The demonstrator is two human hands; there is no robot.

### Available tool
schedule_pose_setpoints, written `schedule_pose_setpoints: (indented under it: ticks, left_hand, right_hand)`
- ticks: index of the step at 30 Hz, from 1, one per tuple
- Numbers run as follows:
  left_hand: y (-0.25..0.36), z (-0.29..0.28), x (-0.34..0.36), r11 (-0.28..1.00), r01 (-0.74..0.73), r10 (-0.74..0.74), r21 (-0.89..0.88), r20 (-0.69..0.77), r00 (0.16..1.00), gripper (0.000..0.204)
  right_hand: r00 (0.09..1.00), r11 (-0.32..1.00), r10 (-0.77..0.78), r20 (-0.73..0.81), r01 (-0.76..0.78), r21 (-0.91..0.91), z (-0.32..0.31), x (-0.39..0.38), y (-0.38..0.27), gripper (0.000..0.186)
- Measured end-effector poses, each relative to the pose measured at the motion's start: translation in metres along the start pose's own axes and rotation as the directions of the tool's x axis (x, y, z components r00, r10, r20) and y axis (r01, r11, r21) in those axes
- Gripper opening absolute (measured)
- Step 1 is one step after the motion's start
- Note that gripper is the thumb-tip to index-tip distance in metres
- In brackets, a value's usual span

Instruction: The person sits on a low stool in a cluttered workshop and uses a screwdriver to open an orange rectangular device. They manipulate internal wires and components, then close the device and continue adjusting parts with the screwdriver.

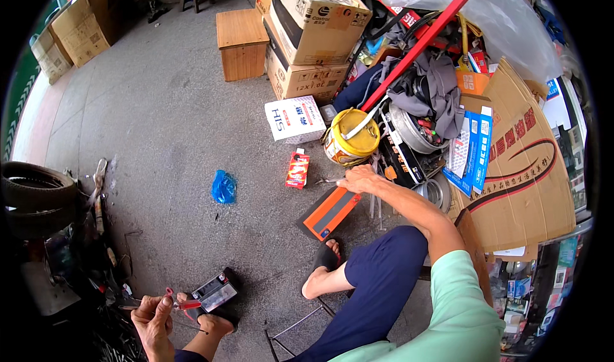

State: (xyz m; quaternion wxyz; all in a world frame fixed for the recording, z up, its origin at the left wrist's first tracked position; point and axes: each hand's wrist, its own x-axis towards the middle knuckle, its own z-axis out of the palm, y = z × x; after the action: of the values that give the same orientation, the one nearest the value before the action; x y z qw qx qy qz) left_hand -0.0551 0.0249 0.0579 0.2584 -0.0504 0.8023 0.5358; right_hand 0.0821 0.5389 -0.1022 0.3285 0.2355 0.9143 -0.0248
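At the lower left, my left hand (155,320) pinches a small red tool or part (185,304) with a ring-shaped end, above a black battery (214,291) beside my foot. My right hand (358,180) reaches out to the top end of an orange and grey box (326,212), its fingers bent; exactly what they grip is unclear. A small metal piece (329,181) shows by those fingertips. A red and white small box (297,168) lies beyond, next to a yellow bucket (352,144) with a white handle.
A white box (294,119), stacked cartons (307,77) and a wooden box (242,42) stand ahead. Piled clutter, a red bar (435,29) and leaning cardboard (524,183) crowd the right. Tyres (38,196) lie left; a blue plastic bag (224,186) is on the floor.
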Motion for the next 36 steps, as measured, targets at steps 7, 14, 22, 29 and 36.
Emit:
schedule_pose_setpoints:
  ticks: [7, 14, 22, 29, 36]
  left_hand:
    - [0.001, -0.005, -0.004, 0.99, 0.044, -0.039, -0.13, 0.043, 0.998, 0.007]
    - [-0.007, -0.003, -0.005, 0.994, -0.025, 0.026, -0.111, 0.007, 1.0, 0.03]
    - [0.007, -0.005, -0.018, 0.998, -0.008, 0.015, -0.066, 0.1, 0.995, 0.017]
    - [-0.006, -0.002, -0.018, 0.988, 0.009, 0.001, -0.153, 0.062, 0.998, 0.023]
    - [-0.016, -0.013, -0.019, 0.923, 0.096, -0.06, -0.373, 0.108, 0.992, 0.017]
  right_hand:
    - [0.876, 0.547, 0.264, 0.403, -0.48, 0.686, 0.043, 0.017, 0.006, 0.07]
    - [0.864, 0.599, 0.338, 0.373, -0.503, 0.622, 0.049, 0.006, -0.007, 0.086]
    - [0.872, 0.6, 0.053, 0.487, -0.418, 0.682, 0.043, -0.011, -0.076, 0.077]
    - [0.933, 0.531, -0.135, 0.335, -0.217, 0.819, 0.061, -0.037, -0.163, 0.079]
    - [0.947, 0.28, 0.037, 0.318, -0.315, 0.907, 0.095, -0.072, -0.192, 0.082]
